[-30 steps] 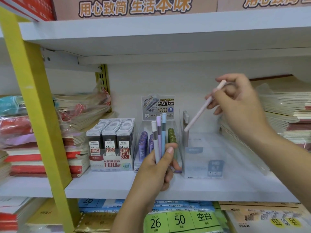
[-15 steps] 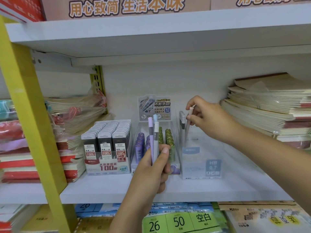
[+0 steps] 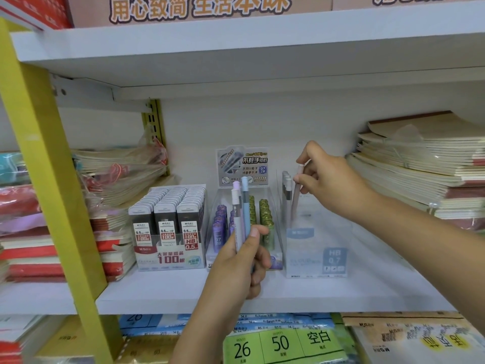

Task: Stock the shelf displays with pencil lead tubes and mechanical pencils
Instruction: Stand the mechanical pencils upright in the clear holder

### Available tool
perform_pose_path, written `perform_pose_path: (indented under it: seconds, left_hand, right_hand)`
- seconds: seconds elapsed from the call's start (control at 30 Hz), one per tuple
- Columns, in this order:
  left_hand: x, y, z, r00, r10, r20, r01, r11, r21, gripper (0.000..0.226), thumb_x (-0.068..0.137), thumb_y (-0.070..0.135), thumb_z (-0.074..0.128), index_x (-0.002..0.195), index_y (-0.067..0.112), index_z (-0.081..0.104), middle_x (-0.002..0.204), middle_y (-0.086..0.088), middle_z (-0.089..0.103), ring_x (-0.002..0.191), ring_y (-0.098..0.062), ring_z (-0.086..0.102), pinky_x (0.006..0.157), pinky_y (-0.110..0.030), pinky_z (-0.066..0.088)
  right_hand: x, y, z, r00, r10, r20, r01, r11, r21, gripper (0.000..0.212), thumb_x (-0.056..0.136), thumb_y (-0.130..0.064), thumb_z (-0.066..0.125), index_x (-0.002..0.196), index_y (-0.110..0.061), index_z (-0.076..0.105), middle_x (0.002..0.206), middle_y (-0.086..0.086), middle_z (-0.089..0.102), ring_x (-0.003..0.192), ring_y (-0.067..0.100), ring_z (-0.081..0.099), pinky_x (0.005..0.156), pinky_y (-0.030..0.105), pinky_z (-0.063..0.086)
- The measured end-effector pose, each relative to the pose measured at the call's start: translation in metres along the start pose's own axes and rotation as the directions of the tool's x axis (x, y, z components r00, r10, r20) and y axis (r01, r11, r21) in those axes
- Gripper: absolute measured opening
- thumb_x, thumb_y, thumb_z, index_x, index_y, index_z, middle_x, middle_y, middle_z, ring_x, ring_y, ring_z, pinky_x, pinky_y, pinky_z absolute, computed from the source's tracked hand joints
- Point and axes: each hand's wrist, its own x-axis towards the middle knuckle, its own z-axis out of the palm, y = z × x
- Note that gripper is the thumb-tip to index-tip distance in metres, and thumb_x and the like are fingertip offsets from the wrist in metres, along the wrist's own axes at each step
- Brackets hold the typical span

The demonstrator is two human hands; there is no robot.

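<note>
White shelf [image 3: 341, 292] — right hand [image 3: 330, 177] pinches pink pencil [image 3: 296, 195], tip apparently inside clear display box [image 3: 315, 253] below it; left hand [image 3: 236, 261] grips three pastel pencils [image 3: 245, 206] upright.

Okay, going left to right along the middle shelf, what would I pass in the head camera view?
Yellow post → box of black lead cases → display of purple and green lead tubes → clear pencil box → tall stack of notebooks.
</note>
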Motion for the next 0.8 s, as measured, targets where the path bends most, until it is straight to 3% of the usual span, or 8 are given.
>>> perform_pose_path:
  seconds: [0.23, 0.43, 0.6, 0.67, 0.8]
  left_hand:
    - [0.0, -0.001, 0.0, 1.0, 0.014, 0.023, -0.014, 1.0, 0.009, 0.023, 0.098, 0.042, 0.051, 0.095, 0.033, 0.072, 0.067, -0.002, 0.058, 0.044, -0.01, 0.034, 0.04, -0.02, 0.024]
    - [-0.001, 0.0, -0.001, 0.999, 0.015, 0.031, -0.016, 1.0, 0.02, 0.025, 0.1, 0.041, 0.05, 0.095, 0.035, 0.073, 0.068, -0.002, 0.059, 0.045, -0.009, 0.034, 0.04, -0.02, 0.024]
    - [-0.003, 0.003, 0.001, 1.0, 0.005, 0.029, -0.006, 1.0, 0.024, 0.024, 0.1, 0.04, 0.05, 0.098, 0.036, 0.074, 0.068, -0.001, 0.058, 0.046, -0.009, 0.035, 0.04, -0.02, 0.024]
    - [-0.005, 0.005, 0.002, 1.0, 0.008, 0.028, -0.009, 0.999, 0.032, 0.024, 0.1, 0.04, 0.05, 0.098, 0.038, 0.074, 0.067, 0.0, 0.058, 0.05, -0.011, 0.037, 0.04, -0.019, 0.025]
    - [-0.006, 0.01, 0.008, 0.999, 0.036, 0.038, -0.039, 0.997, 0.074, 0.024, 0.102, 0.038, 0.05, 0.101, 0.041, 0.073, 0.066, 0.001, 0.055, 0.047, -0.009, 0.037, 0.039, -0.018, 0.026]
  right_hand:
    - [0.004, -0.002, 0.003, 0.999, 0.001, 0.044, 0.002, 0.997, -0.073, 0.016, 0.094, -0.017, 0.058, 0.106, -0.023, 0.048, 0.083, -0.003, 0.066, 0.081, 0.021, 0.064, 0.074, 0.032, 0.05]
    - [0.008, -0.002, 0.007, 0.995, 0.017, 0.094, 0.008, 0.967, -0.253, 0.028, 0.097, -0.015, 0.052, 0.125, -0.013, 0.055, 0.106, 0.008, 0.068, 0.099, 0.029, 0.061, 0.08, 0.032, 0.047]
    - [0.01, 0.003, 0.008, 0.982, 0.104, 0.155, -0.047, 0.941, -0.335, 0.038, 0.1, -0.013, 0.044, 0.138, -0.013, 0.048, 0.12, 0.015, 0.065, 0.111, 0.032, 0.059, 0.09, 0.035, 0.048]
    - [0.005, 0.001, 0.007, 0.992, 0.077, 0.1, -0.044, 0.954, -0.297, 0.041, 0.101, -0.015, 0.043, 0.142, -0.013, 0.044, 0.124, 0.014, 0.063, 0.115, 0.031, 0.057, 0.093, 0.031, 0.044]
    - [-0.024, -0.018, 0.0, 0.977, -0.047, -0.208, 0.039, 0.998, -0.043, 0.034, 0.099, -0.02, 0.045, 0.131, -0.021, 0.055, 0.11, -0.003, 0.068, 0.103, 0.017, 0.062, 0.086, 0.025, 0.044]
